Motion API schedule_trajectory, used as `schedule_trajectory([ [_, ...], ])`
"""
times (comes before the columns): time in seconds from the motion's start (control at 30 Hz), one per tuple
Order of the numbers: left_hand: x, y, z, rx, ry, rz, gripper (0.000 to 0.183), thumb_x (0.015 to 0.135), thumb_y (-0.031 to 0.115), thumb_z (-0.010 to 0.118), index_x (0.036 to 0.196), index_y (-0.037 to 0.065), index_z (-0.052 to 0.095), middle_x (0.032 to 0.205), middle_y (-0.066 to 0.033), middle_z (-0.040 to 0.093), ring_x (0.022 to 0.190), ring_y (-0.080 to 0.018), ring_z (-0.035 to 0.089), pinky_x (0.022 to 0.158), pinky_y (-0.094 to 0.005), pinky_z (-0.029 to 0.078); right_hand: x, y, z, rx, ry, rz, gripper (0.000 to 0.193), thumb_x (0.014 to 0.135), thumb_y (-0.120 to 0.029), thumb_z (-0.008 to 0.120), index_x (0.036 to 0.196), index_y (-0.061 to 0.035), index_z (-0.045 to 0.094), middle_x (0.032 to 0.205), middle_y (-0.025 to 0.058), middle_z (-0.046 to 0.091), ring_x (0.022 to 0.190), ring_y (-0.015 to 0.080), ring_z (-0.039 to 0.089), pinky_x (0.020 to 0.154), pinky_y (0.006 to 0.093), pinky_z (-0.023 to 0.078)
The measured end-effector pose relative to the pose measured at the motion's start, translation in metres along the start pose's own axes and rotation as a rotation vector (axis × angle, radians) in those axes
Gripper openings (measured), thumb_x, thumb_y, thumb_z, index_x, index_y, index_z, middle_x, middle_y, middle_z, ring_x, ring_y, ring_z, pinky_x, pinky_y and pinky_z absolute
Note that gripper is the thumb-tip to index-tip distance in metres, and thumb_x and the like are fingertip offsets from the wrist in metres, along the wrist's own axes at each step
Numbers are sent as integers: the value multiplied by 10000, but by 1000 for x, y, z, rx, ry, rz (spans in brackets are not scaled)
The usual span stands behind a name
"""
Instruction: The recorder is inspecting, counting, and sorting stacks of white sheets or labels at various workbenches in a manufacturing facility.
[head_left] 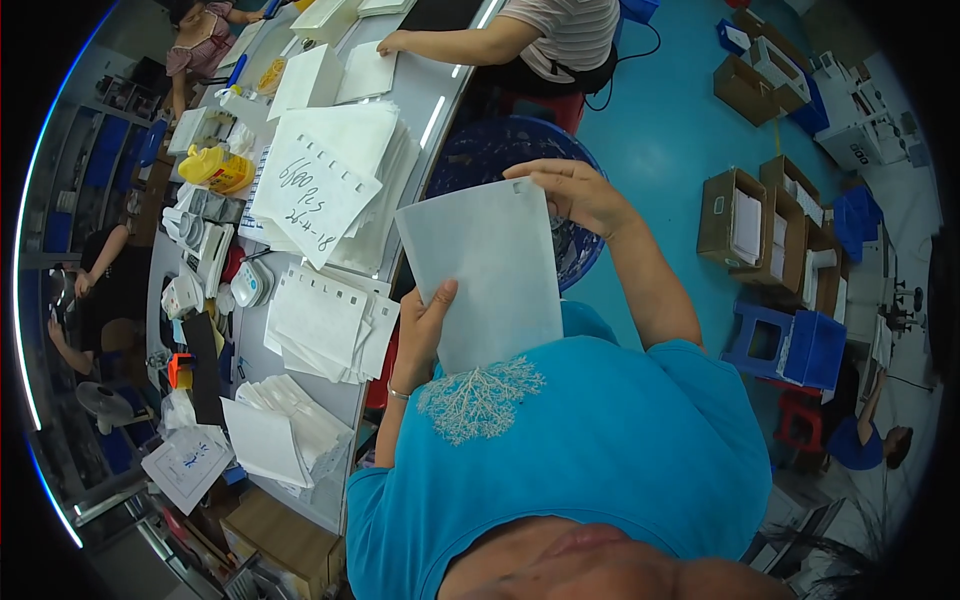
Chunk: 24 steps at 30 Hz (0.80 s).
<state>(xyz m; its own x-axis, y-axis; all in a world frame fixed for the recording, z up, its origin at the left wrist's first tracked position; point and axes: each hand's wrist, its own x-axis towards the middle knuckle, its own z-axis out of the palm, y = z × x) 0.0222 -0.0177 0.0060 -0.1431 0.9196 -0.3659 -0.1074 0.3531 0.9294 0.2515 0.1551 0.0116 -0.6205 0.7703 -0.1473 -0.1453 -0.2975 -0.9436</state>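
In front of my chest I hold up a pale white rectangular sheet (485, 265), with a small dark square mark in its top right corner. My left hand (425, 325) grips its lower left edge, thumb lying on the near face. At the top right corner, my right hand (585, 195) has its fingers bent around the edge beside the square mark. I cannot tell whether it is one sheet or a thin stack. On the table to the left lie a tall stack of white sheets (385, 190), a fanned middle pile (320, 318) and a nearer pile (265, 440).
A grey table (345, 405) runs along my left with a yellow bottle (215, 170) among clutter. Behind the sheet stands a dark blue tub (490, 150). A co-worker's arm (465, 45) rests on the table farther off. Cardboard boxes (735, 220) and a blue stool (785, 345) stand right.
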Motion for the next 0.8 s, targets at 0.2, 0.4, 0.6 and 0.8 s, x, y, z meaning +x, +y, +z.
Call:
schedule_trajectory([
  [0.2, 1, -13, -3, -66, 3, -11, 393, 917, 340, 614, 1040, -34, 616, 860, -75, 652, 738, -106, 597, 645, -249, 476, 13, 30, 4, 485, 17, 219, 292, 899, -137, 612, 1163, -14, 603, 1037, 128, 669, 927, 184, 669, 795, 321, 563],
  [0.4, -3, -21, 4, -27, 128, 7, 394, 921, 334, 611, 1036, -43, 620, 864, -64, 644, 761, -106, 579, 664, -242, 462, 20, 44, 19, -428, 355, -92, 203, 932, -72, 533, 1081, 28, 627, 893, 55, 658, 746, 75, 594, 668, 200, 481],
  [0.6, -3, -22, 2, -152, 177, 43, 369, 897, 311, 648, 1054, -21, 610, 901, -49, 635, 775, -114, 583, 682, -257, 466, 8, 62, 9, -210, 328, 159, 204, 951, -125, 515, 1050, -4, 645, 881, 38, 634, 806, 88, 578, 688, 228, 482],
  [0.8, 11, -31, 11, -111, 181, 47, 421, 922, 320, 612, 1111, -56, 590, 968, -88, 645, 826, -123, 585, 716, -248, 467, 5, 50, 1, 373, 225, 264, 271, 911, -242, 591, 1007, 5, 648, 946, 62, 636, 833, 109, 609, 720, 255, 516],
])
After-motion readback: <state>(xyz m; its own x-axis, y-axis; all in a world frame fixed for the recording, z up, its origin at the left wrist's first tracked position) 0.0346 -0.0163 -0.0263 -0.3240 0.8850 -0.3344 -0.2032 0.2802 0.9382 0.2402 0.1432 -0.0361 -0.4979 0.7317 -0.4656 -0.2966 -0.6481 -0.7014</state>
